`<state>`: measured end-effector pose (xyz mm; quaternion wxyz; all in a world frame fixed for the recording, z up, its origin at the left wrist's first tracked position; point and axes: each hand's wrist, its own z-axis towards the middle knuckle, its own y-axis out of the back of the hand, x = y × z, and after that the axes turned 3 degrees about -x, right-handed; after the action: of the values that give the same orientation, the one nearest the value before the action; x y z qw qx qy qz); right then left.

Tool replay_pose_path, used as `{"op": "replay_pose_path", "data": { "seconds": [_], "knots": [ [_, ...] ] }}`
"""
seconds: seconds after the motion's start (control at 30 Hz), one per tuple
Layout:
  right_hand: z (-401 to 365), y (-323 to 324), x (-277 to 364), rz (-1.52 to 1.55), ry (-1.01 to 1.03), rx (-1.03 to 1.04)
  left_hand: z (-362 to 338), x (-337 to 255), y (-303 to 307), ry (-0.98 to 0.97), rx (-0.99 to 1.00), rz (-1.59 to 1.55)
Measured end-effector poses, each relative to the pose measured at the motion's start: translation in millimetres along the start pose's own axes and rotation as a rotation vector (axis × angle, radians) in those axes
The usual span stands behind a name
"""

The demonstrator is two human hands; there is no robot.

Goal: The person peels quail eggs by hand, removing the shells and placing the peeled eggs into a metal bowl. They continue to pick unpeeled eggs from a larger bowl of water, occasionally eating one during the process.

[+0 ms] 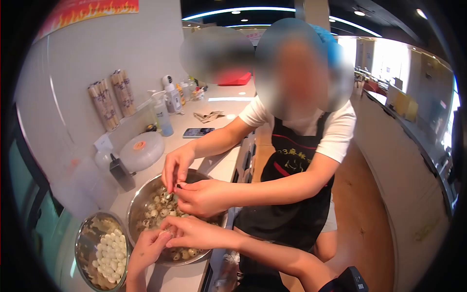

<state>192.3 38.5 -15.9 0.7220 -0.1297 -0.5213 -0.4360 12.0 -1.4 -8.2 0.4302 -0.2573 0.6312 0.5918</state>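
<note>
Our left hand [148,249] and our right hand [193,232] meet over the big bowl [138,199]. The fingers of both are bunched and pressed tip to tip, pinching something tiny; we cannot tell what. The spotted eggs [158,209] lie in that bowl, right under our hands, so we think they are easy to grab and bits fall back in. The white eggs [108,255] sit apart in the small bowl [87,231] just beside. Another person's hands [202,196] pick over the big bowl too.

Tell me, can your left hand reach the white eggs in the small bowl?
Probably yes. The left hand is right beside the small bowl, with nothing between it and the white eggs.
</note>
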Motion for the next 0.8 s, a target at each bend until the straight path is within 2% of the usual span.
{"op": "replay_pose_path", "data": {
  "seconds": [0.07,0.1,0.17,0.23,0.3,0.37,0.47,0.53,0.63,0.7,0.8],
  "knots": [
    [-4,1,1,-0.029,0.007,0.008,-2,-11,-2,0.069,0.011,-0.003],
    [-4,4,1,-0.065,0.0,0.035,-1,-12,-2,0.016,0.042,0.043],
    [-6,4,9,0.106,-0.218,0.07,-1,-18,-3,0.046,0.109,-0.047],
    [-4,5,10,0.15,-0.336,0.072,-1,-17,-1,0.002,0.127,-0.102],
    [-4,2,14,0.323,-0.367,-0.021,4,-11,3,-0.025,0.188,-0.218],
    [-3,1,13,0.33,-0.33,-0.029,7,-4,2,0.047,0.2,-0.385],
    [-2,0,13,0.249,-0.295,-0.03,8,-5,5,-0.028,0.29,-0.397],
    [3,0,15,0.229,-0.297,-0.005,5,-2,7,-0.054,0.209,-0.301],
    [-3,4,19,0.201,-0.403,0.014,3,3,0,-0.097,0.101,-0.174],
    [-3,7,19,0.207,-0.358,0.078,1,-4,-1,-0.068,0.042,-0.176],
    [-1,5,16,0.251,-0.322,0.1,1,-6,3,0.023,0.093,-0.285]
  ]
}}
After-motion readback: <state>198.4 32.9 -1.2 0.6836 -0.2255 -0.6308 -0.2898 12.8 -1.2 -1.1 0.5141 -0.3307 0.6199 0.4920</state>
